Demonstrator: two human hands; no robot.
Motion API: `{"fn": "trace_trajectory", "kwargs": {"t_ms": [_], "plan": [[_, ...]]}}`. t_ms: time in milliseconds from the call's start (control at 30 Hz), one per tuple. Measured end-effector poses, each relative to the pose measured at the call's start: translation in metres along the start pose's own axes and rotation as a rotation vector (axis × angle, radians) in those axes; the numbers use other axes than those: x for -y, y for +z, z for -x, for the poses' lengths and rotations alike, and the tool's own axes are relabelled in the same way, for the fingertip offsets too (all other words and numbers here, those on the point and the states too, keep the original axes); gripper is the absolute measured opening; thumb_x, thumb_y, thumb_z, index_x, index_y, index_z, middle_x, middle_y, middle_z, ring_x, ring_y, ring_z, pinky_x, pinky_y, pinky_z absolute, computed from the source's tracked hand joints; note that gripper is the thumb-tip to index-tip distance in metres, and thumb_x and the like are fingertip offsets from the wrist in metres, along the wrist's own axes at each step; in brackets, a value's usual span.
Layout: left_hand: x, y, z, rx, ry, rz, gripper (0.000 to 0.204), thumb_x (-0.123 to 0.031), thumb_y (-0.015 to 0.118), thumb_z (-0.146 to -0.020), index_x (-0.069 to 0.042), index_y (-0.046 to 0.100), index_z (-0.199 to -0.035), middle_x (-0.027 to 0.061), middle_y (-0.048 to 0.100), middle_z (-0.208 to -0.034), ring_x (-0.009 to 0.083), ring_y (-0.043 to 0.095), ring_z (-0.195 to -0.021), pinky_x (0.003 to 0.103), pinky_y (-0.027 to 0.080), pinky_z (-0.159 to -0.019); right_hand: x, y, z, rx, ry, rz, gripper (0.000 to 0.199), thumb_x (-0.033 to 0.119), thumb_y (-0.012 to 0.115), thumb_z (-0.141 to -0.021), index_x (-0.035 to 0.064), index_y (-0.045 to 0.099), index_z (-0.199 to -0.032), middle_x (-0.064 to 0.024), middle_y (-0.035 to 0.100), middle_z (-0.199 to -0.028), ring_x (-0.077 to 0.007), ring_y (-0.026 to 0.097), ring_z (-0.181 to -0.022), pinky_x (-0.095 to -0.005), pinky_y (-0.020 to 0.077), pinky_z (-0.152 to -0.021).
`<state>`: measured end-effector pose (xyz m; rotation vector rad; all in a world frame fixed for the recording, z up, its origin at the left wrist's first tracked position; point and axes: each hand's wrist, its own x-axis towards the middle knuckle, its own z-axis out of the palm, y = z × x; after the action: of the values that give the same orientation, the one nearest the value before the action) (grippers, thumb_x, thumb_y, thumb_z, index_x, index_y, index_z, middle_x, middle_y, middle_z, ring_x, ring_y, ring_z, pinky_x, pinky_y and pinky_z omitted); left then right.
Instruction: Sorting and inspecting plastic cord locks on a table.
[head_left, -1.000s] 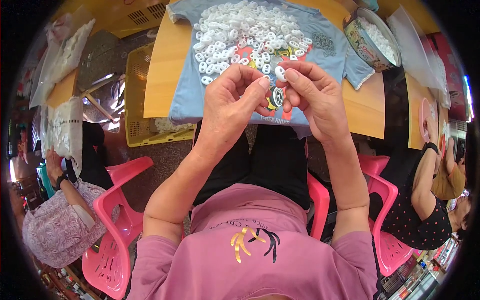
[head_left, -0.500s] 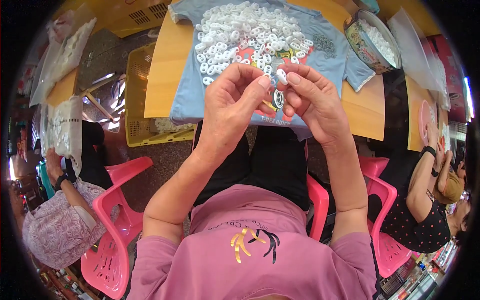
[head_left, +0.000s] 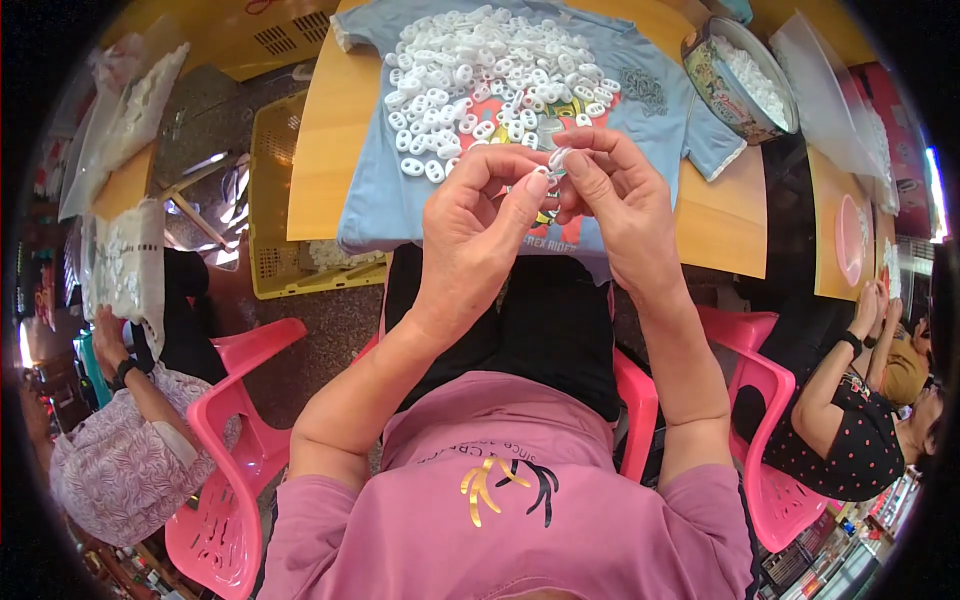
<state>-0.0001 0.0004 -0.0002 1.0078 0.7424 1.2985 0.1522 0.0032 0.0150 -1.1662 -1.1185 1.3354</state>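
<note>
In front of me, above the near edge of a blue T-shirt (head_left: 380, 185), my two hands meet fingertip to fingertip. My right hand (head_left: 625, 205) pinches a small white oval plastic piece (head_left: 561, 157) between thumb and fingers. My left hand (head_left: 480, 220) is closed in a pinch against it; a tiny pale bit shows at its thumb tip, too small to name. Beyond the hands lies a heap of white two-holed oval plastic pieces (head_left: 490, 60), with several loose ones at its near side. Right of the heap sits a small tangle of thin grey metal parts (head_left: 645, 92).
The T-shirt is spread over a wooden table (head_left: 325, 170). At the table's right stands a round printed tub (head_left: 706, 88) holding white pieces. A yellow crate (head_left: 270, 190) is on the left. People sit on either side, by pink chairs (head_left: 215, 440).
The oval piece in my right hand has tilted, and my fingertips have come closer together. My left hand has shifted slightly right. At the right, a co-worker's hands have moved down from the pink bowl.
</note>
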Motion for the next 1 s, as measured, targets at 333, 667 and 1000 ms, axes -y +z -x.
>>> {"fn": "trace_trajectory", "kwargs": {"t_ms": [333, 667, 1000], "plan": [[-0.007, -0.004, -0.003, 0.026, -0.084, -0.016, 0.013, -0.008, 0.06, -0.094, 0.003, 0.057, -0.101, 0.0072, 0.064, -0.091, 0.0127, 0.064, -0.084, 0.026, 0.053, -0.075, -0.001, -0.001, 0.001, 0.039, -0.153, 0.019, 0.023, 0.011, 0.058, -0.097, -0.0006, 0.06, -0.117, -0.0016, 0.058, -0.086, -0.0076, 0.055, -0.072, -0.0236, 0.0491, -0.066], [-0.008, -0.006, -0.005, 0.054, -0.101, -0.056, 0.014, -0.01, 0.06, -0.093, 0.003, 0.058, -0.098, 0.007, 0.063, -0.091, 0.0119, 0.064, -0.082, 0.025, 0.052, -0.073, 0.001, -0.007, 0.0, 0.06, -0.175, 0.043, 0.019, 0.011, 0.06, -0.096, -0.002, 0.059, -0.109, -0.0037, 0.061, -0.087, -0.0099, 0.058, -0.072, -0.0239, 0.0491, -0.067], [-0.009, -0.006, -0.005, 0.038, -0.122, -0.087, 0.014, -0.01, 0.06, -0.093, 0.003, 0.059, -0.097, 0.0059, 0.063, -0.089, 0.0109, 0.063, -0.081, 0.025, 0.052, -0.073, 0.004, -0.011, -0.001, 0.063, -0.196, 0.071, 0.019, 0.011, 0.06, -0.096, -0.0018, 0.06, -0.11, -0.0042, 0.063, -0.091, -0.0099, 0.059, -0.071, -0.0236, 0.0488, -0.067]]}}
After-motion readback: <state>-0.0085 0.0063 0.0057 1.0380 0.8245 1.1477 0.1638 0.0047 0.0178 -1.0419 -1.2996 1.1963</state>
